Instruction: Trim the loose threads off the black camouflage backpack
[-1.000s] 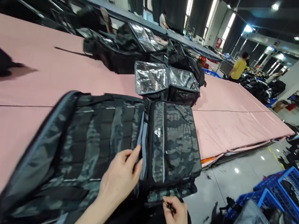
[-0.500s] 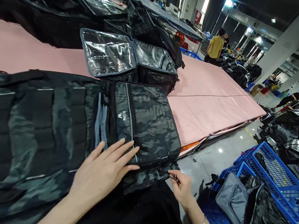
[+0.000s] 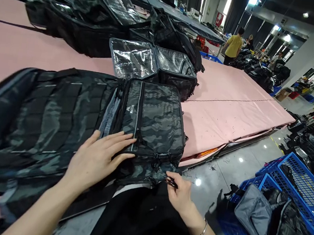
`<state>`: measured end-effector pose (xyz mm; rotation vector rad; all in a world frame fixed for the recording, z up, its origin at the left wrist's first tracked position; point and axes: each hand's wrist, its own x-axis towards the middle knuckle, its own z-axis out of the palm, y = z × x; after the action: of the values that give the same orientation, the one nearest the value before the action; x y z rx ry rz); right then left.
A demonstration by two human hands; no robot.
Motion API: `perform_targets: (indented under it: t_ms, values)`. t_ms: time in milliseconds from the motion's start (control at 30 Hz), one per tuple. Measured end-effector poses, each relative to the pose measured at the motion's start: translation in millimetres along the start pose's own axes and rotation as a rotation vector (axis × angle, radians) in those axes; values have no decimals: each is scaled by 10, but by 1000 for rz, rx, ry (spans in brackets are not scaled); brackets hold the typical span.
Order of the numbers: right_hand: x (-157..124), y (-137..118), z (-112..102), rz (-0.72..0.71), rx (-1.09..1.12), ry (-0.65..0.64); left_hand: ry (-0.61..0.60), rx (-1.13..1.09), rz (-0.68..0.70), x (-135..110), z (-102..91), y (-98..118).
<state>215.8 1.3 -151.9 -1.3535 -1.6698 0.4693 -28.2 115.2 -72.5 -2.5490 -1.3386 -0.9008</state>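
Observation:
A dark camouflage backpack lies on the pink-covered table in front of me, with white lettering near a long zipper. My left hand rests flat on its near left part, fingers stretched out and holding nothing. At the bag's near right corner, my right hand is closed around a small dark object. Its fingertips are at the fabric edge; most of the object is hidden, so its kind is unclear. A larger camouflage panel with black webbing straps spreads out to the left, adjoining the backpack.
Behind lies an open bag with silver lining, among further black bags. The pink table extends to the right. Blue crates stand on the floor at right, one holding a grey and camouflage bag. A person in yellow stands farther off.
The camouflage bag's left panel now shows more of its raised edge as the view has shifted. Both hands have moved slightly left relative to the view; the right still grips the small dark object.

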Motion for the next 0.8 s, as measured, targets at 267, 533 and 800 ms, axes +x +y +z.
perform_targets:
  t_ms: [267,533,800]
  values:
    - [-116,47,-1,54,98,39,339,-146,-137,-458,40,755]
    - [-95,39,-7,41,141,39,-40,-349,-194,-555,337,892]
    - [-112,24,-31,82,131,16,188,-348,-410,-705,240,888]
